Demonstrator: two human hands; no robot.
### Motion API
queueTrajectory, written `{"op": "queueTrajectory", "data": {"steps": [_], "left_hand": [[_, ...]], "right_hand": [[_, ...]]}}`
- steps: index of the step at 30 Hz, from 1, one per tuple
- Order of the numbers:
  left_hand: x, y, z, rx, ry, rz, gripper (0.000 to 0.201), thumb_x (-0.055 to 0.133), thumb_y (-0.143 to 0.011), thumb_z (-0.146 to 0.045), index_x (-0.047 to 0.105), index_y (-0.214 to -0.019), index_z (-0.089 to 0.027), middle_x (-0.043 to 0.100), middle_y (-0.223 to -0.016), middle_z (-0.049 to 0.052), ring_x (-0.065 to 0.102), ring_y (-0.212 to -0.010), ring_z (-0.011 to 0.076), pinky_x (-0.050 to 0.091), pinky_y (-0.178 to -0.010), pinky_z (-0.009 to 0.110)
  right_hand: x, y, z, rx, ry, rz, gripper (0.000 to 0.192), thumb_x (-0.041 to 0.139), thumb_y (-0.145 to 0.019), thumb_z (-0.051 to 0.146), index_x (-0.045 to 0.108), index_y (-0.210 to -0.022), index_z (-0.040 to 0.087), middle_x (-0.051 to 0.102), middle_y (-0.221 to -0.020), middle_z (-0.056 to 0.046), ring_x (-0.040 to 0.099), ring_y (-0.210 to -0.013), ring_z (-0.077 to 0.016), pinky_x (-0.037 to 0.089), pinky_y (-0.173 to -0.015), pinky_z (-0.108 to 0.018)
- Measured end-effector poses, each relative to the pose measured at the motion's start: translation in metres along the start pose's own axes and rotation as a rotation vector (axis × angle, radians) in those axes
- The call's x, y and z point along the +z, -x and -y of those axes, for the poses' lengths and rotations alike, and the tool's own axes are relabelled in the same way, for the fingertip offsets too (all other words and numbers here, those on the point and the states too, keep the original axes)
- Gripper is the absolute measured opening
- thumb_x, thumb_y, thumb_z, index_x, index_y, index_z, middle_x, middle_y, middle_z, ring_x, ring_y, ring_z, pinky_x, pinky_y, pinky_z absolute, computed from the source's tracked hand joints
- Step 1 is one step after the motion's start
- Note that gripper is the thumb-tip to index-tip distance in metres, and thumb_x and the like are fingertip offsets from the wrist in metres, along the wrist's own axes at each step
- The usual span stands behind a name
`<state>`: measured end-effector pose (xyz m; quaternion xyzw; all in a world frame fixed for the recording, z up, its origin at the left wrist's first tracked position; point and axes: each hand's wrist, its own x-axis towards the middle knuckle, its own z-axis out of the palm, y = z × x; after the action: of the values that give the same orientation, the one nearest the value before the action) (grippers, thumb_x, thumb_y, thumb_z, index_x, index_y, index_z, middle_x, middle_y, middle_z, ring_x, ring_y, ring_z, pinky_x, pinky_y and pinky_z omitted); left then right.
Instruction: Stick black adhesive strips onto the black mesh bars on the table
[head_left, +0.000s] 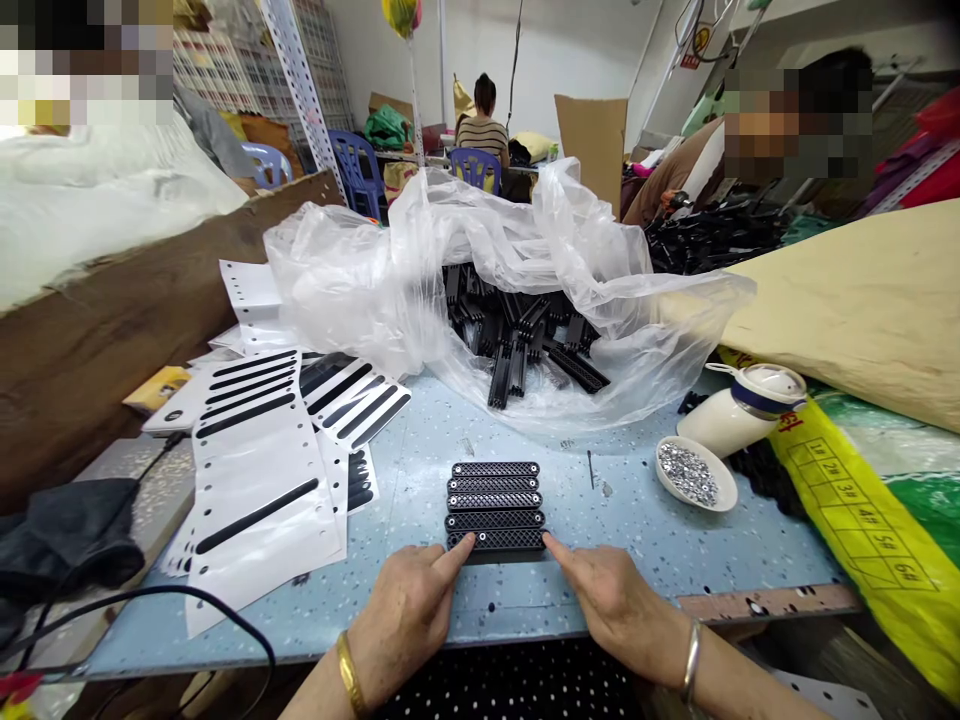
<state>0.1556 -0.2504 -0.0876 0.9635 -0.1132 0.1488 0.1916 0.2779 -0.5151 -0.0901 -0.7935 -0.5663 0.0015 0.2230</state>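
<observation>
1. Where the head view looks down on the blue speckled bench (660, 545), five black ribbed strips (495, 505) lie side by side in a neat row near its front edge, each touching the next.
2. Left hand (409, 610) rests on the bench with its forefinger stretched out, the tip touching the left end of the nearest strip (496, 540); the other fingers are curled under and grip nothing. A gold bangle (349, 675) sits on that wrist.
3. Right hand (611, 595) mirrors it, forefinger out and touching the right end of the same strip, remaining fingers folded, nothing held. A silver bangle (691, 660) circles that wrist.
4. Behind the row, a crumpled clear plastic bag (420, 270) lies open on the bench with a heap of loose black parts (525, 335) inside it.
5. To the left, white backing sheets (262, 470) with long black strip shapes are spread in an overlapping pile.
6. To the right, a small white dish (701, 480) holds shiny silver bits, just beside a white device (739, 410) with a dark band.
7. Further right lies a yellow printed sack (862, 520).
8. At the far side, a person in a striped top (482, 130) sits on a blue chair, back turned.
</observation>
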Motion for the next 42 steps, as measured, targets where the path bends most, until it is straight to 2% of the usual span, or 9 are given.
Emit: {"op": "queueTrajectory", "data": {"steps": [3,6,10,19,27,32,35,42], "left_hand": [[0.0,0.0,0.0,-0.004,-0.001,0.007,0.048,0.033,-0.086,-0.003,0.045,-0.132,-0.013,0.061,-0.068,0.005,0.056,-0.055,0.0176,0.047,-0.051,0.032],[-0.001,0.0,-0.001,-0.004,0.01,0.022,0.048,0.033,-0.086,-0.003,0.045,-0.132,-0.013,0.061,-0.069,0.005,0.057,-0.057,0.018,0.048,-0.053,0.033],[-0.001,0.0,-0.001,-0.001,-0.009,0.036,0.048,0.034,-0.087,-0.003,0.044,-0.132,-0.012,0.062,-0.071,0.006,0.058,-0.059,0.0188,0.05,-0.055,0.034],[-0.018,0.008,0.006,-0.002,-0.156,0.1,0.05,0.034,-0.081,0.001,0.048,-0.127,-0.014,0.06,-0.07,0.005,0.057,-0.059,0.0199,0.049,-0.055,0.034],[-0.019,0.003,0.004,0.042,-0.153,0.098,0.046,0.033,-0.081,-0.002,0.047,-0.125,-0.01,0.062,-0.068,0.005,0.058,-0.056,0.0214,0.048,-0.052,0.035],[-0.021,0.001,0.012,-0.002,-0.022,0.178,0.04,0.035,-0.087,-0.007,0.05,-0.124,-0.013,0.065,-0.07,0.005,0.062,-0.057,0.0194,0.047,-0.054,0.031],[-0.026,-0.001,0.021,0.026,0.023,0.248,0.041,0.036,-0.088,-0.009,0.051,-0.127,-0.013,0.068,-0.073,0.005,0.063,-0.06,0.0186,0.047,-0.056,0.03],[-0.047,-0.022,0.031,0.13,-0.001,0.371,0.052,0.043,-0.074,-0.005,0.061,-0.121,-0.018,0.069,-0.072,0.003,0.064,-0.057,0.019,0.045,-0.054,0.027]], "right_hand": [[0.0,0.0,0.001,-0.053,0.158,0.072,0.068,0.031,-0.076,-0.003,0.024,-0.144,0.002,0.061,-0.078,-0.009,0.054,-0.065,-0.0196,0.04,-0.058,-0.033],[-0.002,-0.002,0.002,-0.063,0.236,0.185,0.071,0.037,-0.069,0.0,0.028,-0.14,-0.004,0.061,-0.08,-0.011,0.055,-0.067,-0.0216,0.041,-0.061,-0.036],[-0.008,-0.007,-0.001,-0.074,0.231,0.259,0.068,0.038,-0.069,-0.001,0.034,-0.137,-0.003,0.063,-0.08,-0.01,0.056,-0.065,-0.0218,0.041,-0.06,-0.036],[-0.001,-0.003,-0.001,-0.093,0.173,0.099,0.072,0.032,-0.07,-0.005,0.024,-0.141,0.001,0.06,-0.075,-0.007,0.052,-0.061,-0.0191,0.038,-0.059,-0.032],[-0.002,-0.004,0.0,-0.095,0.189,0.1,0.065,0.03,-0.074,-0.005,0.026,-0.139,0.001,0.06,-0.075,-0.008,0.052,-0.062,-0.0191,0.038,-0.059,-0.032],[0.002,-0.005,-0.003,-0.091,0.1,0.037,0.056,0.031,-0.084,-0.003,0.028,-0.14,0.004,0.061,-0.074,-0.006,0.054,-0.062,-0.0179,0.037,-0.059,-0.03],[0.005,-0.004,-0.005,-0.086,0.066,0.004,0.052,0.033,-0.089,0.001,0.03,-0.14,0.006,0.062,-0.073,-0.004,0.055,-0.062,-0.0175,0.037,-0.058,-0.03],[0.006,-0.005,-0.007,-0.106,0.115,-0.029,0.046,0.035,-0.091,0.002,0.037,-0.137,0.007,0.061,-0.071,-0.003,0.055,-0.06,-0.0174,0.038,-0.058,-0.03]]}}
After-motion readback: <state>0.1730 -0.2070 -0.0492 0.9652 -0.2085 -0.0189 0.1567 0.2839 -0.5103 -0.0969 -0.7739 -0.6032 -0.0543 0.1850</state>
